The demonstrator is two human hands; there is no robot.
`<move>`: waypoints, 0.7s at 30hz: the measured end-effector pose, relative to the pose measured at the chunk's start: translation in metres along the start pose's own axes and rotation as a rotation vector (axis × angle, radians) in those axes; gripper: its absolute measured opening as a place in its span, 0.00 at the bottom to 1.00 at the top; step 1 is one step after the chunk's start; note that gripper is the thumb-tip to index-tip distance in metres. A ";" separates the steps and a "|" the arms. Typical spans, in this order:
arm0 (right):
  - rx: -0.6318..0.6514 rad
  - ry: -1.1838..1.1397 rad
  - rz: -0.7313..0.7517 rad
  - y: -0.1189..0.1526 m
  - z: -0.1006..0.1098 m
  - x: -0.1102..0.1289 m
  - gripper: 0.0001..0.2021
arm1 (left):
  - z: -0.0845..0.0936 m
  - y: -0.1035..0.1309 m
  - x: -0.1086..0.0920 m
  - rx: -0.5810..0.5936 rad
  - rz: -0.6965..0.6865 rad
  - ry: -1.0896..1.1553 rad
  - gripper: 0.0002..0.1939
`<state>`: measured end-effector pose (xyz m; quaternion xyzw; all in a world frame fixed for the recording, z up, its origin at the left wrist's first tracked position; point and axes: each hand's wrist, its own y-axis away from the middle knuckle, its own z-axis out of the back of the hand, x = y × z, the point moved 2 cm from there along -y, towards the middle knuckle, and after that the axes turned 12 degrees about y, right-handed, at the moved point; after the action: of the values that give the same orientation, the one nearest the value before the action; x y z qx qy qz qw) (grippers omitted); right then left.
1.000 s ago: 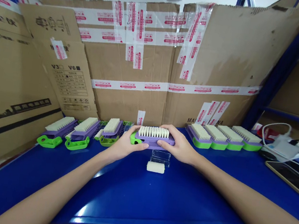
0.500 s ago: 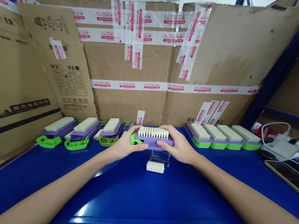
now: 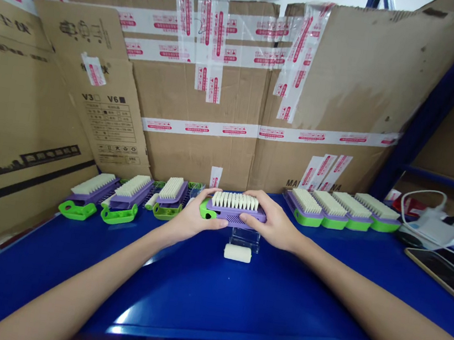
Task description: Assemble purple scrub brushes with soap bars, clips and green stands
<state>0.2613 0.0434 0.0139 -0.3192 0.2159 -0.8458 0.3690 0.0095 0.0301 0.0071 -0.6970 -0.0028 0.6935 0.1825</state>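
Observation:
Between both hands is a purple and green scrub brush [image 3: 234, 215], held above the blue tabletop with its cream bristles facing up. My left hand [image 3: 196, 215] is closed on its green left end, the thumb along the front edge. On the right end, my right hand [image 3: 274, 221] grips the purple body with its thumb pressed to the front. Below the brush lie a clear plastic piece [image 3: 245, 239], partly hidden behind it, and a cream roller [image 3: 238, 253] on the table.
Left of the hands, several brushes [image 3: 127, 193] stand with green frames partly detached. Several more brushes [image 3: 328, 208] sit in a row at the right. A phone [image 3: 443, 274] and a white charger with cables [image 3: 424, 215] lie far right. A cardboard wall [image 3: 196, 149] rises behind.
The whole scene has shifted slightly rightward with the camera. Both hands keep the same grip on the brush; nothing else has visibly moved.

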 end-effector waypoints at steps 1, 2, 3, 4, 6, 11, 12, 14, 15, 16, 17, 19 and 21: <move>0.001 0.002 -0.001 0.000 0.000 0.000 0.22 | 0.000 0.000 0.000 0.002 0.002 -0.002 0.47; 0.000 0.005 -0.001 0.000 -0.001 0.000 0.22 | 0.000 0.000 0.000 0.003 0.002 -0.003 0.48; -0.002 0.007 0.001 0.000 -0.001 -0.001 0.23 | 0.000 0.001 0.000 0.004 0.000 -0.003 0.48; -0.003 0.010 0.002 0.000 -0.001 -0.001 0.23 | -0.001 0.001 0.000 0.006 -0.003 -0.002 0.48; -0.008 0.014 0.003 0.000 -0.002 -0.002 0.23 | -0.001 0.001 0.000 0.007 -0.005 0.001 0.47; -0.015 0.017 0.010 0.001 -0.001 -0.001 0.23 | -0.001 0.001 0.000 0.010 -0.007 -0.003 0.47; -0.015 0.019 0.010 0.001 -0.001 -0.001 0.23 | -0.001 0.001 0.000 0.011 -0.010 -0.005 0.47; -0.019 0.024 0.009 0.001 -0.001 0.000 0.23 | -0.001 0.000 0.000 0.010 -0.014 -0.010 0.47; -0.020 0.026 0.010 0.001 -0.001 0.001 0.23 | -0.001 0.000 0.000 0.010 -0.017 -0.014 0.47; -0.022 0.028 0.014 0.001 -0.001 0.001 0.23 | -0.001 0.000 0.000 0.011 -0.021 -0.019 0.47; -0.025 0.030 0.019 0.001 0.000 0.002 0.23 | -0.001 0.000 0.001 0.010 -0.025 -0.022 0.47; -0.029 0.034 0.030 0.001 -0.001 0.002 0.22 | 0.000 0.000 0.001 0.008 -0.035 -0.027 0.48; -0.030 0.037 0.034 0.001 -0.001 0.002 0.23 | 0.000 -0.001 0.002 0.006 -0.043 -0.029 0.49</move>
<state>0.2603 0.0415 0.0130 -0.3051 0.2406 -0.8420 0.3744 0.0101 0.0313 0.0054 -0.6862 -0.0184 0.6993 0.1995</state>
